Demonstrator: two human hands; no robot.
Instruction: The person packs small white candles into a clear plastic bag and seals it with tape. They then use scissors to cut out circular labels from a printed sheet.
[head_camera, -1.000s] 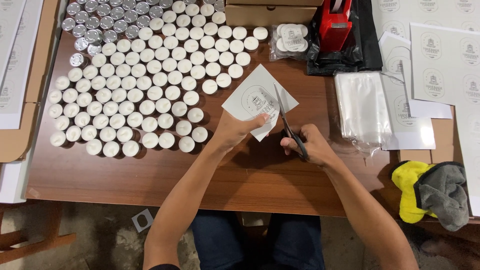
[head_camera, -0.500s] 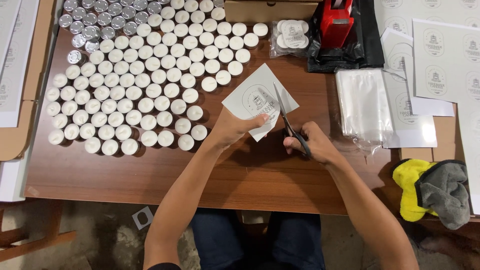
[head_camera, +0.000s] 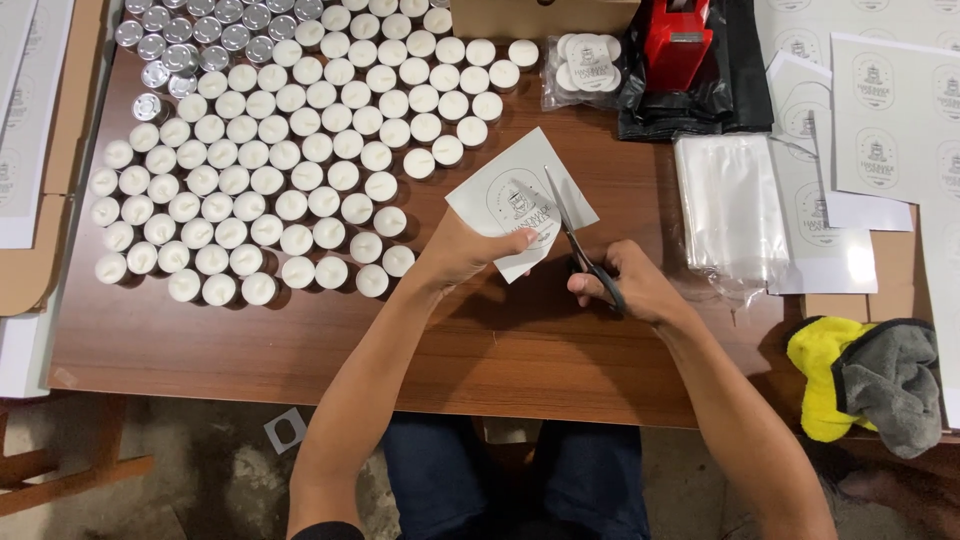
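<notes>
1. Brown wood tabletop (head_camera: 300, 345) fills our view, with rows of white tealight candles (head_camera: 290, 150) covering its left half.
2. Compared with a second ago, we see little change: both hands sit in the same spot near the table's middle, and the blade has crept only slightly further along the paper.
3. Our left hand (head_camera: 462, 252) pinches the lower edge of a white square sheet (head_camera: 520, 200) printed with a round emblem, thumb and fingers closed on it; the sheet is turned like a diamond, one corner pointing away from us.
4. Our right hand (head_camera: 630, 285) is wrapped through the black handles of the scissors (head_camera: 580, 240), closed on them.
5. The scissors' long axis runs from the handles at lower right up to the tip at upper left, lying over the sheet beside the emblem; the blades look nearly together.
6. To the right lie clear plastic bags (head_camera: 730, 205), more printed sheets (head_camera: 890, 120) and a red tape dispenser (head_camera: 675, 40).
</notes>
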